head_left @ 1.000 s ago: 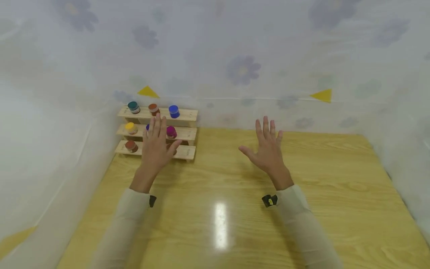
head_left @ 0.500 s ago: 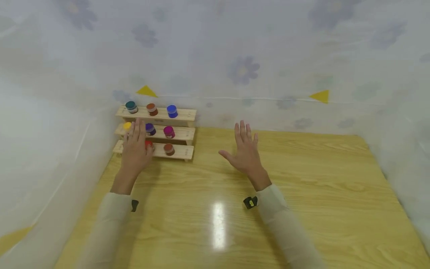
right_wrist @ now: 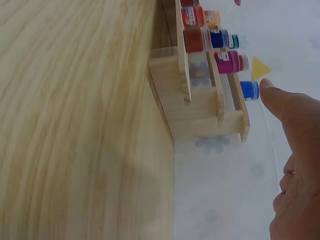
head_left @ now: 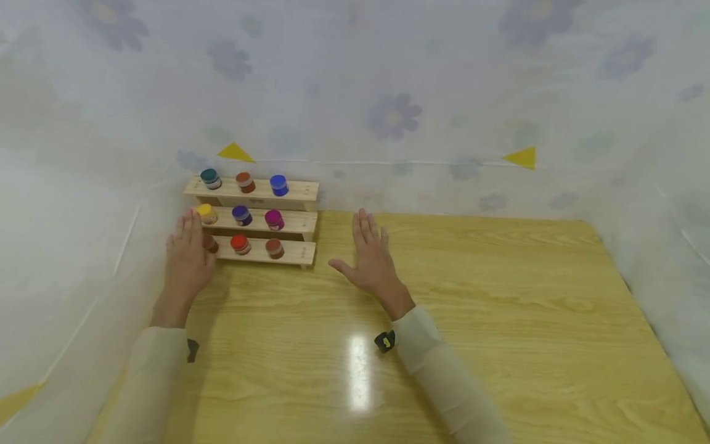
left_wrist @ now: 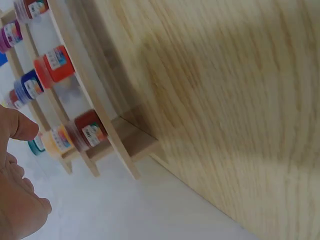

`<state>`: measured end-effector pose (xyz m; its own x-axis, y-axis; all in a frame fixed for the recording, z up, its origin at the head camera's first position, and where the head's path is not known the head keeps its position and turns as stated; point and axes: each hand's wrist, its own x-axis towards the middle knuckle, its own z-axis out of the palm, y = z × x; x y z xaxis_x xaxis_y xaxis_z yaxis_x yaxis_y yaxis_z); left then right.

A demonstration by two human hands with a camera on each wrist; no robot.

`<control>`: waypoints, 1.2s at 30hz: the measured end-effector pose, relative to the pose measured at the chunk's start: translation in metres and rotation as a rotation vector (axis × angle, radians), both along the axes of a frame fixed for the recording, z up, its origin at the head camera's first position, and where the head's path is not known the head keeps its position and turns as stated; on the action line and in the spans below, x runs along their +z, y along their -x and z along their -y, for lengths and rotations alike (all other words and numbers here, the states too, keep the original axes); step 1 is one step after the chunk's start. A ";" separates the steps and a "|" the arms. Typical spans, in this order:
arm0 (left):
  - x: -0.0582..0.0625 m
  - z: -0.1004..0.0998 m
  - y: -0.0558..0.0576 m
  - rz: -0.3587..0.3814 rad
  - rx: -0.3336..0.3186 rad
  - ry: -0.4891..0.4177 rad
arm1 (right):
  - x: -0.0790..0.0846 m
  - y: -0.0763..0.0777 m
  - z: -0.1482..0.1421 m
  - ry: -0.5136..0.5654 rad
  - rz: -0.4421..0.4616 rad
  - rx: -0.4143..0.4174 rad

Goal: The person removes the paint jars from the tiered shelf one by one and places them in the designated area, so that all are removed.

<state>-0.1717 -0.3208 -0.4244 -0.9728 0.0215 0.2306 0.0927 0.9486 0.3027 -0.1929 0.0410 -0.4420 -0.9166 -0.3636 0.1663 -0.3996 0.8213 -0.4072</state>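
Note:
A three-step wooden rack (head_left: 299,253) stands at the back left of the table, bearing several small paint jars. On its top step are a teal jar (head_left: 211,179), a brown one and a blue jar (head_left: 279,185). The middle step carries a yellow jar (head_left: 208,214), a dark blue one and a magenta jar (head_left: 274,219). Below sit a red jar (head_left: 240,244) between two brown ones. My left hand (head_left: 187,262), fingers straight, is at the rack's left end, partly covering the lower left brown jar (left_wrist: 89,131). My right hand (head_left: 373,262) hovers right of the rack, thumb spread, holding nothing.
A wood-grain table (head_left: 499,308) spreads in front and to the right. White floral sheeting (head_left: 444,92) rises behind and at both sides, with yellow triangles (head_left: 521,158) on it. The left sheet is close to my left hand.
Both hands have moved left, the left one from in front of the rack to its left end, uncovering the red and right-hand jars. The right hand has come nearer the rack.

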 end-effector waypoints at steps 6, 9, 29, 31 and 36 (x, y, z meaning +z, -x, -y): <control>-0.006 0.014 0.000 0.032 0.017 -0.017 | -0.006 -0.002 0.020 -0.028 0.004 0.033; -0.010 0.020 0.002 0.044 0.026 -0.015 | -0.010 -0.002 0.028 -0.030 0.018 0.060; -0.035 0.041 -0.005 0.203 0.025 -0.130 | -0.035 -0.004 0.072 -0.042 0.102 0.196; -0.037 0.042 -0.004 0.217 0.028 -0.130 | -0.036 -0.005 0.074 -0.050 0.105 0.197; -0.042 0.043 -0.003 0.231 0.015 -0.096 | -0.037 -0.009 0.078 -0.052 0.129 0.211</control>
